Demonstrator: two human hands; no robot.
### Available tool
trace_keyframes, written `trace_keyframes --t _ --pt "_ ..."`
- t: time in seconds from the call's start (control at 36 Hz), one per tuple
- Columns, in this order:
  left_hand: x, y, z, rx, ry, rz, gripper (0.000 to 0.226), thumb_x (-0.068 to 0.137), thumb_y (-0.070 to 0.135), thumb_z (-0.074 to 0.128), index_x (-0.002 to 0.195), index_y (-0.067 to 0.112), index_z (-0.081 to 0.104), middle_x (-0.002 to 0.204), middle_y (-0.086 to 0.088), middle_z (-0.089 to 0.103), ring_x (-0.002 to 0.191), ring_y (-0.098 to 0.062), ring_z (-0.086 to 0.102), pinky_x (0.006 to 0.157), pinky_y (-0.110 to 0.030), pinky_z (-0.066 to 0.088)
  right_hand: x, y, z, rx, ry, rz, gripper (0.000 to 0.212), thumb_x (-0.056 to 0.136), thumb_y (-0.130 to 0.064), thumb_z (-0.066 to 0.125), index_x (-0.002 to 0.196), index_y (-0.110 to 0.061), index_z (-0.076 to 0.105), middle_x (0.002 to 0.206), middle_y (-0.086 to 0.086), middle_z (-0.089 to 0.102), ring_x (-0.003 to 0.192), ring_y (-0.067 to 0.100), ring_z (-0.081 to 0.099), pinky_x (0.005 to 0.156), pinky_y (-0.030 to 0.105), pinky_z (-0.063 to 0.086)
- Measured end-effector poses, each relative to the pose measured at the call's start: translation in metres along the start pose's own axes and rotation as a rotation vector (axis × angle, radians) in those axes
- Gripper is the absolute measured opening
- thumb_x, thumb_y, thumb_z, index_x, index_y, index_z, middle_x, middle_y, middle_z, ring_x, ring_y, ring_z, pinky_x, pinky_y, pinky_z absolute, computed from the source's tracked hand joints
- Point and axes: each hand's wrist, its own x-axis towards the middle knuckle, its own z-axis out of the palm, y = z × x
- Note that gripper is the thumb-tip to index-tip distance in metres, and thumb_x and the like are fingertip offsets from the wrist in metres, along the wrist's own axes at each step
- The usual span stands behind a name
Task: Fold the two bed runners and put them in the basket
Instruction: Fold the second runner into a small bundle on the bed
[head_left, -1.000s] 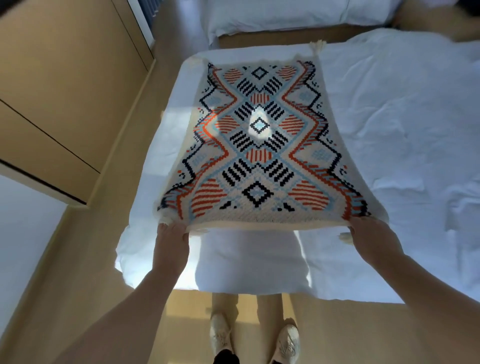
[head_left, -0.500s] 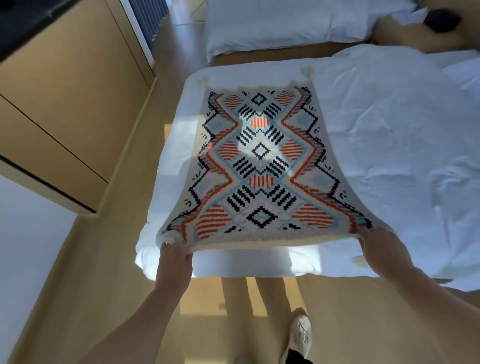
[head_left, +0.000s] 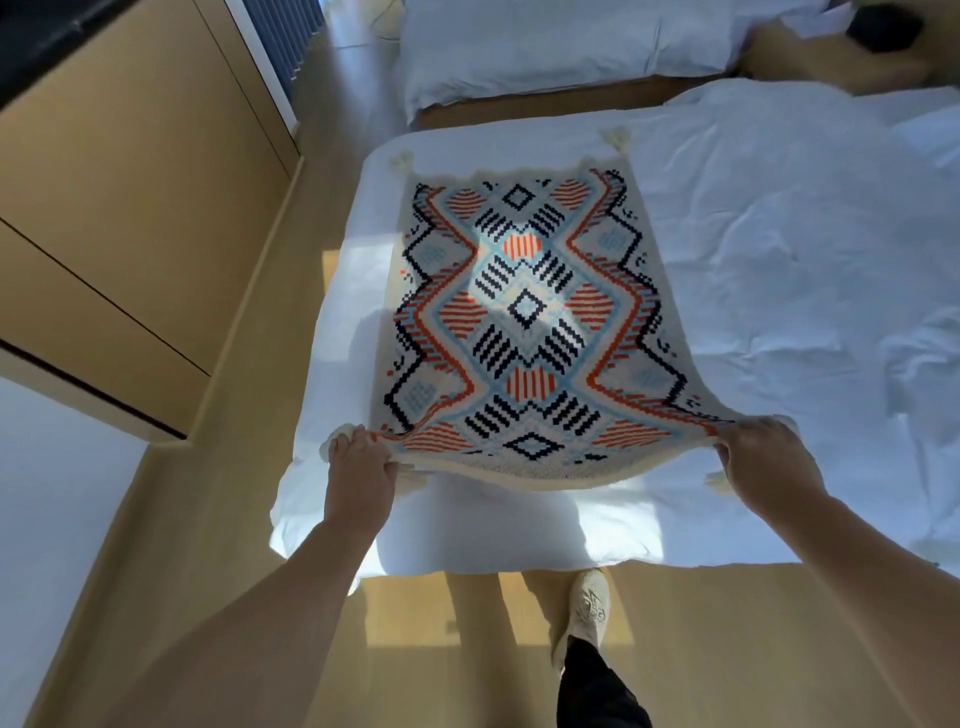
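Note:
A woven bed runner (head_left: 524, 317) with orange, black and light-blue diamond patterns lies spread over the white bed (head_left: 779, 270). Its near edge is lifted off the sheet. My left hand (head_left: 358, 478) grips the near left corner, and my right hand (head_left: 769, 462) grips the near right corner. Cream tassels show at the far corners. Only this one runner is visible, and no basket is in view.
A wooden cabinet (head_left: 130, 218) stands along the left wall, with a strip of wooden floor (head_left: 218, 519) between it and the bed. A second white bed (head_left: 561, 47) lies beyond. One of my feet in a light shoe (head_left: 587, 603) stands at the bed's foot.
I have stepped back from the bed, pulling the runner's near edge toward me and lower. The runner lies flatter and further down the bed. Both hands keep their hold on the corners.

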Motion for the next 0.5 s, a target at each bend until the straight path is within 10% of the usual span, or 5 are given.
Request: trace_keyframes --t 0.5 --pt "0.154 0.027 0.053 0.125 -0.163 -0.076 0.032 0.098 0.023 0.049 0.113 0.001 0.067 0.144 -0.037 0.035 0.136 -0.052 0.025 0.117 -0.052 0.012 0.167 0.021 0.057 -0.061 -0.262 -0.034 0.008 0.074 0.000 0.070 0.067 -0.001 0.067 0.066 0.016 0.066 0.069 0.036 0.062 0.068 0.041 0.055"
